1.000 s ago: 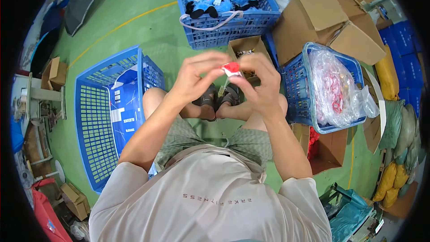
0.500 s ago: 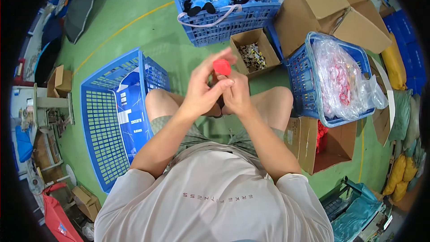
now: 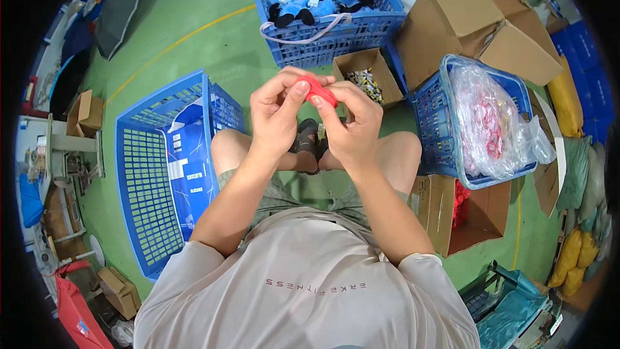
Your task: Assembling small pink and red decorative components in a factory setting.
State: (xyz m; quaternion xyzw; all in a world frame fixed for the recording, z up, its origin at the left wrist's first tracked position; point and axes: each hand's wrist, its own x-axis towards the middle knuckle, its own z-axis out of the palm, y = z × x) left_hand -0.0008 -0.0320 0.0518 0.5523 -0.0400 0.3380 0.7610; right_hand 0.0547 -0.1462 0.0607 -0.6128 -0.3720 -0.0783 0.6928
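- On the far left, an empty-looking blue crate (image 3: pixel 158 174) stands on the green floor (image 3: pixel 213 45) just beside the person's left knee, with a folded blue printed sheet leaning inside it.
- The left hand (image 3: pixel 278 113) is raised in front of the chest, fingers curled, its thumb and forefinger pinching the left end of a small red piece (image 3: pixel 318 90).
- The red piece sits between the two hands, held above the lap and the dark sandals (image 3: pixel 310 145). Its long axis runs from upper left down to lower right, slightly tilted, so each hand has one end.
- The right hand (image 3: pixel 352 123) closes on the right end, thumb on top and fingers wrapped beneath. Both hands are equally near, touching the piece and each other at the fingertips.
- Beyond the hands, a small open cardboard box (image 3: pixel 368 74) of small mixed parts lies nearest the right hand.
- Further back, a blue basket (image 3: pixel 323 6) holds blue and black plush pieces.
- To the right, another blue basket (image 3: pixel 475 123) holds a clear bag of pink and red items, well apart from the hands.
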